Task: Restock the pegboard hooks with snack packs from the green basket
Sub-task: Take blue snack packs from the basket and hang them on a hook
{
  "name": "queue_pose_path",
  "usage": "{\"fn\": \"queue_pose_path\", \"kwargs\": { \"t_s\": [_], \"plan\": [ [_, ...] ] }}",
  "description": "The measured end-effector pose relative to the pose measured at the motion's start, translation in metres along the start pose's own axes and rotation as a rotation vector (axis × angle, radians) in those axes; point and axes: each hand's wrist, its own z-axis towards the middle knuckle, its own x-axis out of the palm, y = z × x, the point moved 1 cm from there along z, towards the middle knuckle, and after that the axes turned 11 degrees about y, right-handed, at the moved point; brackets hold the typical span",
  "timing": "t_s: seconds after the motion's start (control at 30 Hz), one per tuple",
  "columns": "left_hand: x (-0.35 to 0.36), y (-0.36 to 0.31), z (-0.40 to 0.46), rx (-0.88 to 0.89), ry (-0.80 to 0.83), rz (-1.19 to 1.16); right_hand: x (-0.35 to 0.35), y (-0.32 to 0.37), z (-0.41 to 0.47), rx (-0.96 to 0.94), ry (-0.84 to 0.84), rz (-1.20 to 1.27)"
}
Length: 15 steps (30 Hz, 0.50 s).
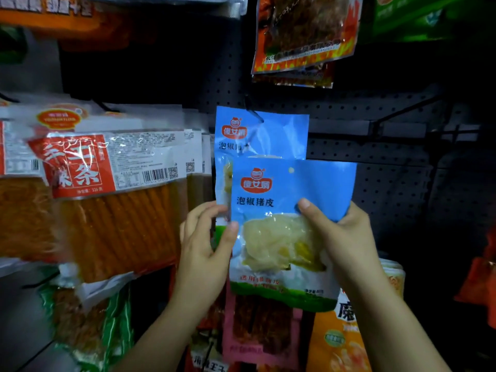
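A blue snack pack [284, 229] with pale contents is held up in front of the dark pegboard [375, 157]. My right hand [346, 237] grips its right side, thumb on the front. My left hand [206, 245] pinches its left edge, with the fingers also against the pack behind. A second identical blue pack [261, 132] hangs on a black hook [253, 112] just above and behind the held one. The green basket is out of view.
Large packs of orange sticks [112, 194] hang to the left. A flame-printed pack [306, 33] hangs above. Pink [261, 328] and orange [338, 342] packs hang below. A bare black hook arm [397, 114] juts out at the right over open pegboard.
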Motion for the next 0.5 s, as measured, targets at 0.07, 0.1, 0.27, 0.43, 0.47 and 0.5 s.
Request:
{"fn": "queue_pose_path", "kwargs": {
  "t_s": [0.07,0.1,0.27,0.43,0.47,0.5],
  "plan": [
    [0.000,-0.012,-0.002,-0.020,0.020,-0.045,0.006,0.005,-0.005,-0.004,0.037,0.002],
    [0.000,-0.016,-0.002,-0.036,0.019,-0.077,0.009,0.007,-0.008,-0.005,0.053,0.012],
    [-0.007,-0.016,-0.005,-0.049,0.008,-0.338,0.019,0.019,-0.016,-0.029,0.162,0.121],
    [-0.016,-0.015,-0.006,-0.042,0.034,-0.489,0.023,0.044,-0.007,-0.167,0.146,0.185],
    [-0.017,-0.016,-0.005,-0.029,0.028,-0.504,0.025,0.051,-0.004,-0.205,0.141,0.165],
    [-0.019,-0.018,-0.004,-0.011,0.018,-0.522,0.027,0.057,-0.002,-0.249,0.137,0.135]
  ]
}}
